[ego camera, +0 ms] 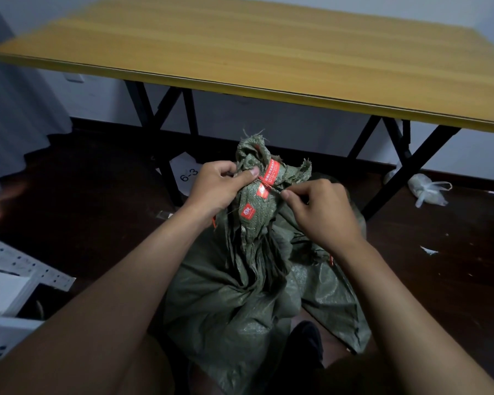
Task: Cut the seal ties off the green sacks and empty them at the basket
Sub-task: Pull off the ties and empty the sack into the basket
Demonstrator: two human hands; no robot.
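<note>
A dark green woven sack [248,275] stands on the floor between my legs, its neck bunched up and bound by a red seal tie [270,173] with small red tags. My left hand [217,186] pinches the gathered neck just left of the tie, thumb pressed on the cloth. From the right, my right hand [322,210] has its fingertips closed on the thin end of the tie. No cutting tool shows in either hand. A second green sack seems to lie behind the first, mostly hidden.
A yellow wooden folding table [268,52] with black legs stands right behind the sack. A white slotted basket [3,334] sits at the lower left. A knotted white plastic bag [425,189] lies on the dark floor at the right, a paper marked 6-3 [187,175] under the table.
</note>
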